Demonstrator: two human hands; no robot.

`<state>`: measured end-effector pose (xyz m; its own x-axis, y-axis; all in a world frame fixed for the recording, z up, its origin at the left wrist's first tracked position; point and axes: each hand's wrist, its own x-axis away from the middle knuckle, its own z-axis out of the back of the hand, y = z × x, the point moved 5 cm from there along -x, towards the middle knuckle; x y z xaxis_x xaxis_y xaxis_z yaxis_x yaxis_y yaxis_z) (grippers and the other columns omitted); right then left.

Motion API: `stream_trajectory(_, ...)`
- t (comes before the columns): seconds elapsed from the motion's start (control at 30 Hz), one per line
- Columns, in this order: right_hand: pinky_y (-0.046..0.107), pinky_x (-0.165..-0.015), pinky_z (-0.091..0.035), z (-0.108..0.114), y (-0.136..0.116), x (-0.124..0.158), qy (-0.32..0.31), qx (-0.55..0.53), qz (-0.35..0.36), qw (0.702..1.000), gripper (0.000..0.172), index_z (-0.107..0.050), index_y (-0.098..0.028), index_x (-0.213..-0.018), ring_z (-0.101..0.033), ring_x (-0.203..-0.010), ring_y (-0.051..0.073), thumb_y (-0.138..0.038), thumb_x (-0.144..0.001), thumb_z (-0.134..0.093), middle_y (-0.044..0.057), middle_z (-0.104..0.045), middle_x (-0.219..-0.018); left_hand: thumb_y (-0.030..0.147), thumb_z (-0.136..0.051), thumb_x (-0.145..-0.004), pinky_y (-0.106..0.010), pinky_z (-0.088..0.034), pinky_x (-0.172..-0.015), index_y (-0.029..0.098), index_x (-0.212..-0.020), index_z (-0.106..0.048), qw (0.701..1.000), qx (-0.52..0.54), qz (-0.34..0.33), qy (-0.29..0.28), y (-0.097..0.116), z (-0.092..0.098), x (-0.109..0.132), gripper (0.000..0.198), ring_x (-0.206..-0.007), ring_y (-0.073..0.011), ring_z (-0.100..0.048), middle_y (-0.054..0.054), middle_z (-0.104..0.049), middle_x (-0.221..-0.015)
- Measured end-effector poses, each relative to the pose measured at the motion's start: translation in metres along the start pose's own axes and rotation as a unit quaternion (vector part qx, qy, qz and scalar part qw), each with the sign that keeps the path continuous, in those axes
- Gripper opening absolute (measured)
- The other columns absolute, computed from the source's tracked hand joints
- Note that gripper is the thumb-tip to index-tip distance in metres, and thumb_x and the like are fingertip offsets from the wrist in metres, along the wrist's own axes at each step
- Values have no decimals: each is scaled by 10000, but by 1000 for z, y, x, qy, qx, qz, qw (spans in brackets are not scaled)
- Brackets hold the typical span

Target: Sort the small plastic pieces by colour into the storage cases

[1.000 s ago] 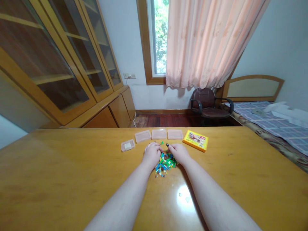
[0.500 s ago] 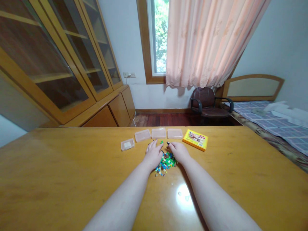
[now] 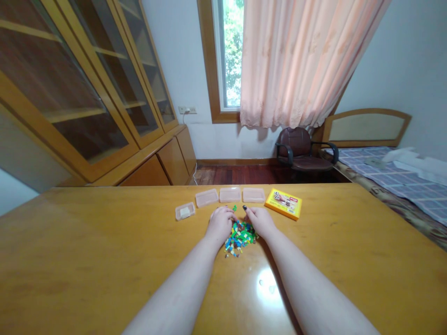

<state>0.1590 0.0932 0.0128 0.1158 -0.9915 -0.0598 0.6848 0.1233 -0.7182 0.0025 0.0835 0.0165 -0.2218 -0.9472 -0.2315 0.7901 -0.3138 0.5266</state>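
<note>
Cupping a heap of small multicoloured plastic bricks (image 3: 240, 239) from both sides, the left hand (image 3: 220, 224) and the right hand (image 3: 260, 221) rest palm down on the worktop (image 3: 104, 242), apart from each other, with the heap between them. Neither hand looks clamped, but this view cannot show whether any brick lies under the curled fingers.

The heap sits around the middle of the worktop's width, nearer the far edge than the near one. There is one heap, mostly green, blue and yellow, its bricks too many and too small to count. One green brick (image 3: 234, 208) lies apart, just beyond it.

Near the far edge stand four clear plastic boxes (image 3: 229, 194) in a row. The leftmost box (image 3: 185, 211) holds something white, and no bricks can be made out in any of them. Just right of the row lies one yellow printed carton (image 3: 283, 204). At this moment, the hands are at the heap, not at the boxes or the carton.
</note>
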Motion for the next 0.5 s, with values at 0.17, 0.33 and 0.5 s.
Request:
stream_trajectory(0.17, 230, -542, -336, -2, -2, 1, -24, 25, -1, 999, 534, -690, -154, -640, -589, -592, 156, -482, -904, -360, 55, -664, -606, 31, -443, -689, -341, -409, -965, 218, -741, -703, 1000, 6, -15, 21, -1, -1, 0, 325, -990, -183, -558, -21, -681, -940)
stream_trajectory(0.33, 228, -600, -367, -4, 0, 0, -30, 12, 2, 999, 458, -715, -177, -720, -618, -681, 165, -426, -904, -378, 51, -704, -712, 44, -439, -706, -340, -419, -944, 216, -747, -699, 999, 12, -22, 27, 0, 0, 1, 314, -972, -184, -559, -23, -677, -925)
stream_trajectory(0.5, 230, -605, -370, -3, 1, -1, -6, -2, 18, 1000, 430, -702, -176, -774, -615, -697, 167, -406, -913, -366, 52, -704, -748, 61, -464, -722, -356, -373, -1008, 252, -741, -731, 997, 17, -70, -10, 8, -4, 3, 328, -1084, -189, -520, -16, -652, -1065)
